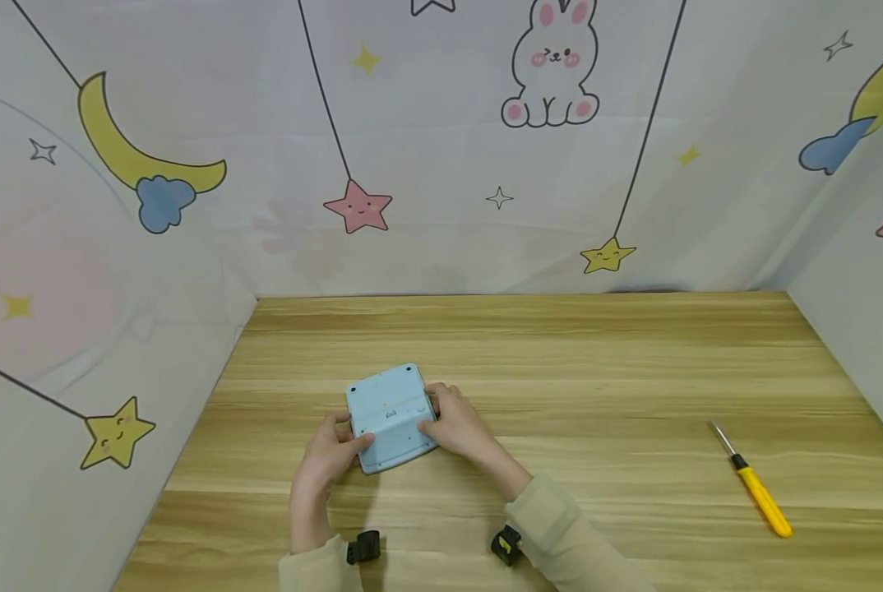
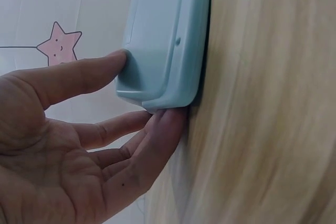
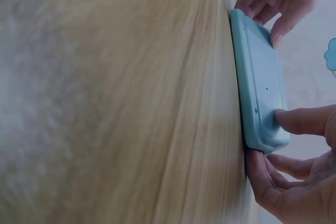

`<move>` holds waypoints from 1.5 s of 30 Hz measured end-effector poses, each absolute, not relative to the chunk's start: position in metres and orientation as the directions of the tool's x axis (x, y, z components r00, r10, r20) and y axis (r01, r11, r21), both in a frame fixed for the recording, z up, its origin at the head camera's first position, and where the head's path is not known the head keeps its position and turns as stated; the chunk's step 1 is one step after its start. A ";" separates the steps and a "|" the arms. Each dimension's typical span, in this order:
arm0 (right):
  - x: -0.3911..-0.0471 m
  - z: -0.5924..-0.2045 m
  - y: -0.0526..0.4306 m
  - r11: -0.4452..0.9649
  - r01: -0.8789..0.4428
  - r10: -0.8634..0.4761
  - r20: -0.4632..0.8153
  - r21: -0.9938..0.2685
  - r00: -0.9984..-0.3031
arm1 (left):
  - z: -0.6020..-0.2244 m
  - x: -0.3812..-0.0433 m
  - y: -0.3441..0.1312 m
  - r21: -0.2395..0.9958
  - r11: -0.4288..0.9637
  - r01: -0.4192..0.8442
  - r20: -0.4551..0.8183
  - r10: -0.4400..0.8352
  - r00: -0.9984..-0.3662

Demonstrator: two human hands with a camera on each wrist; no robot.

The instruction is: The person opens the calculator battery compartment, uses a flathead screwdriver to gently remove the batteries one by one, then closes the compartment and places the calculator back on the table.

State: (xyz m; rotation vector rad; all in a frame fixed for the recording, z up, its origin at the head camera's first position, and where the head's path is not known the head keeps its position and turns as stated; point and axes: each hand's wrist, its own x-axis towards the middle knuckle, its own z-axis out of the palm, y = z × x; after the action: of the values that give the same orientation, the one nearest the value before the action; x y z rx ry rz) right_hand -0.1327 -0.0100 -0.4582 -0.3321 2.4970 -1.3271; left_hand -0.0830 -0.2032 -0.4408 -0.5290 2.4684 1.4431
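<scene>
A light blue calculator (image 1: 386, 411) lies back side up on the wooden table, with small dark screw holes or feet near its corners; its front face is hidden. On its left edge, my left hand (image 1: 329, 452) grips it, thumb on the back and fingers at the side near the tabletop. My right hand (image 1: 456, 421) holds the opposite edge in the same way, thumb on top. The left wrist view shows the left thumb pressing the casing (image 2: 152, 40), with fingertips under its rim. Both hands appear around the calculator (image 3: 262, 82) in the right wrist view.
A screwdriver (image 1: 755, 485) with a yellow handle lies on the table (image 1: 597, 370) to the right, its tip pointing away. Printed fabric walls (image 1: 441, 247) enclose the table's back and sides. Black straps (image 1: 363, 547) show at the wrists, by the beige sleeves.
</scene>
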 end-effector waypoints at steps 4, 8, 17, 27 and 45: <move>-0.132 -0.458 -0.010 0.547 -0.064 -0.336 -0.149 -0.834 -0.930 | -0.441 -0.082 -0.203 0.794 0.429 -0.431 -0.387 -0.190 -0.902; -0.132 -0.458 -0.010 0.544 -0.066 -0.338 -0.146 -0.836 -0.930 | -0.443 -0.082 -0.204 0.798 0.425 -0.428 -0.384 -0.189 -0.904; -0.131 -0.459 -0.007 0.556 -0.105 -0.346 -0.115 -0.825 -0.931 | -0.442 -0.082 -0.203 0.796 0.435 -0.421 -0.377 -0.187 -0.907; -0.128 -0.457 -0.008 0.653 -0.191 -0.326 -0.044 -0.733 -0.944 | -0.442 -0.082 -0.203 0.793 0.435 -0.426 -0.382 -0.189 -0.904; -0.123 -0.449 -0.017 0.746 -0.578 -0.561 0.156 -0.329 -0.813 | -0.440 -0.082 -0.204 0.800 0.439 -0.408 -0.367 -0.179 -0.913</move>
State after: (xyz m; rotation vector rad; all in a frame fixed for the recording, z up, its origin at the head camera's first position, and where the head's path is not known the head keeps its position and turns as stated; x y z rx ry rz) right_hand -0.1228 -0.0174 -0.4489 -0.9723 2.9796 -0.5870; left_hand -0.0823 -0.2042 -0.4398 -0.5118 2.4634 1.4656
